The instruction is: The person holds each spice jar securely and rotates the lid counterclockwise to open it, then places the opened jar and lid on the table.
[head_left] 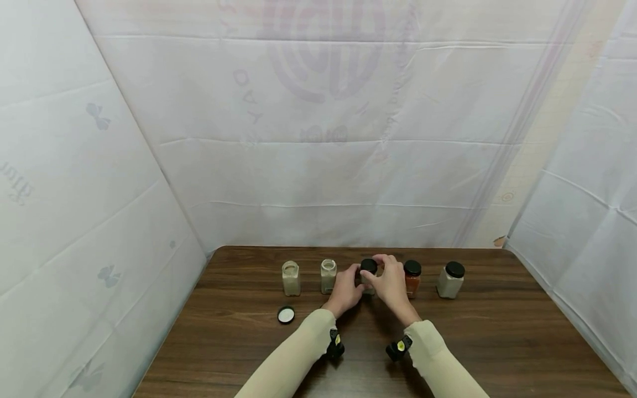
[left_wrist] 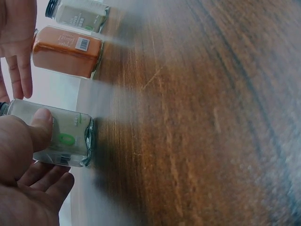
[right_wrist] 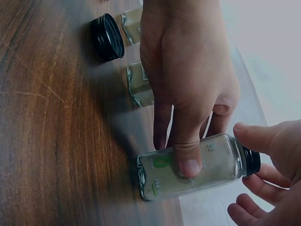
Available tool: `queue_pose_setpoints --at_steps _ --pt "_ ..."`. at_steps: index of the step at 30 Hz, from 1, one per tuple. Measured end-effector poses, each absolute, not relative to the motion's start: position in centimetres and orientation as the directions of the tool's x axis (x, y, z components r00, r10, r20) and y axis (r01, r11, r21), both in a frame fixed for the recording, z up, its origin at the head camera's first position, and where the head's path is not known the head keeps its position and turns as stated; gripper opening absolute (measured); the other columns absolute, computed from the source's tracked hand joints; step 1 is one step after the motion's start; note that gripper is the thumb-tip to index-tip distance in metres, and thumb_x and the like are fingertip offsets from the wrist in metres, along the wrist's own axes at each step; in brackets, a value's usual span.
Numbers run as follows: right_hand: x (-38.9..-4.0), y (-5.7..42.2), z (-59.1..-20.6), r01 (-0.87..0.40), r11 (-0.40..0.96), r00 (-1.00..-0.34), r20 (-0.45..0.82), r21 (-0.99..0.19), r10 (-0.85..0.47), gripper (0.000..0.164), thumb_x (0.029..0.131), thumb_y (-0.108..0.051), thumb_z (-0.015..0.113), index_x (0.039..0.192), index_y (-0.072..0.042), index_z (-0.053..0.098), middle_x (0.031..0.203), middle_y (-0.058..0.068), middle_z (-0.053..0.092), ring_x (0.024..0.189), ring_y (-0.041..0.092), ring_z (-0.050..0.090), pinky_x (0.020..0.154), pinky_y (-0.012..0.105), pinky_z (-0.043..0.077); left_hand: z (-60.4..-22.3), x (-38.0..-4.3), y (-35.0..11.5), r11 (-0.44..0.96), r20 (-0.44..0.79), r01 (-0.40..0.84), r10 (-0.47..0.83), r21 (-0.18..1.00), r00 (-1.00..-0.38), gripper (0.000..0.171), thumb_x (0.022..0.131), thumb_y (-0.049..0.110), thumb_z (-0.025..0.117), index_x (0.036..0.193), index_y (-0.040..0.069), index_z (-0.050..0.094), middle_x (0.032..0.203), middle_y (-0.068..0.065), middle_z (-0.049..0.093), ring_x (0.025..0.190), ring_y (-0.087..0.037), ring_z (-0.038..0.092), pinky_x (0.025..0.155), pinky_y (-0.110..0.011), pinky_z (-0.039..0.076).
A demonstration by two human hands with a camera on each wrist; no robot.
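A square glass jar of pale powder [right_wrist: 211, 165] stands upright on the table, topped by a black screw lid [head_left: 369, 265]. My left hand [head_left: 345, 293] grips its body, thumb across the printed front [left_wrist: 42, 127] and fingers behind. From the other side my right hand [head_left: 391, 283] pinches the lid between thumb and fingers, as the right wrist view shows. Left of this jar are two lidless jars, the nearer one [head_left: 328, 277] right beside my left hand and the other [head_left: 291, 279] further left. A jar of orange-red powder [left_wrist: 68, 52] stands just beyond my right hand.
Another pale jar with a black lid [head_left: 450, 280] stands at the far right of the row. One loose black lid [head_left: 286, 315] lies inside-up on the brown wooden table [head_left: 239, 342], in front of the leftmost jar. White cloth [head_left: 318, 177] hangs behind and at both sides.
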State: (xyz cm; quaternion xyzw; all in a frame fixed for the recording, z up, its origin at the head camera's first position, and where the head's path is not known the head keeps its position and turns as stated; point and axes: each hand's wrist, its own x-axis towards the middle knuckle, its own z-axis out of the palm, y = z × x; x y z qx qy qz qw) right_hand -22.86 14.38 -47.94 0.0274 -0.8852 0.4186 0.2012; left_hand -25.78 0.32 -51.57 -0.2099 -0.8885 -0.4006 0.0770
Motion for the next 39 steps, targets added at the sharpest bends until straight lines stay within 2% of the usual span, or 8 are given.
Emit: queue_pose_setpoints --at_steps 8,16,20,26,30,39 --pt "-22.8 14.6 -47.65 -0.231 0.638 -0.934 0.351 -0.734 0.066 0.045 0.091 -0.014 0.079 0.131 0.0 0.066 0.122 0.021 0.064 0.109 0.04 0.058 0.088 0.054 0.05 -51.51 -25.83 0.24 0.598 0.302 0.435 0.315 0.674 -0.9 0.042 0.092 0.02 0.08 0.127 0.005 0.064 0.109 -0.008 0.073 0.1 -0.021 0.07 0.085 -0.034 0.056" --pt "-23.02 14.72 -47.82 -0.255 0.623 -0.94 0.341 -0.74 0.02 0.049 0.09 -0.007 0.074 0.137 0.001 0.063 0.13 0.023 0.061 0.118 0.04 0.059 0.095 0.056 0.051 -51.47 -25.75 0.18 0.592 0.309 0.446 0.324 0.671 -0.894 0.041 0.093 0.014 0.078 0.129 0.003 0.063 0.11 -0.01 0.073 0.1 -0.023 0.07 0.085 -0.035 0.056" --pt "-23.04 14.81 -47.89 -0.249 0.626 -0.943 0.332 -0.739 0.017 0.049 0.09 -0.007 0.075 0.138 0.0 0.062 0.132 0.023 0.06 0.119 0.041 0.059 0.095 0.056 0.051 -51.44 -25.73 0.18 0.595 0.302 0.443 0.326 0.671 -0.896 0.041 0.093 0.015 0.078 0.129 0.003 0.063 0.112 -0.011 0.073 0.103 -0.023 0.07 0.087 -0.036 0.056" --pt "-22.85 14.71 -47.77 -0.229 0.621 -0.946 0.323 -0.75 0.041 0.052 0.091 -0.015 0.079 0.138 -0.002 0.061 0.135 0.024 0.057 0.12 0.043 0.053 0.095 0.058 0.048 -51.35 -25.7 0.17 0.595 0.283 0.428 0.326 0.681 -0.902 0.039 0.093 0.014 0.077 0.129 0.004 0.063 0.107 -0.008 0.072 0.094 -0.02 0.069 0.083 -0.034 0.055" --pt "-22.82 14.53 -47.75 -0.216 0.624 -0.935 0.343 -0.751 0.09 0.052 0.089 -0.02 0.082 0.134 -0.001 0.063 0.13 0.024 0.059 0.119 0.045 0.052 0.095 0.058 0.046 -51.25 -25.69 0.23 0.6 0.286 0.431 0.326 0.674 -0.901 0.04 0.093 0.017 0.078 0.129 0.005 0.063 0.105 -0.007 0.072 0.094 -0.02 0.069 0.081 -0.034 0.055" --pt "-22.79 14.21 -47.89 -0.196 0.624 -0.916 0.369 -0.756 0.159 0.045 0.087 -0.02 0.085 0.123 0.001 0.068 0.115 0.02 0.063 0.109 0.042 0.058 0.091 0.057 0.046 -51.42 -25.71 0.21 0.598 0.285 0.425 0.319 0.68 -0.904 0.045 0.092 0.022 0.08 0.13 0.005 0.063 0.113 -0.01 0.072 0.105 -0.024 0.069 0.09 -0.038 0.055"
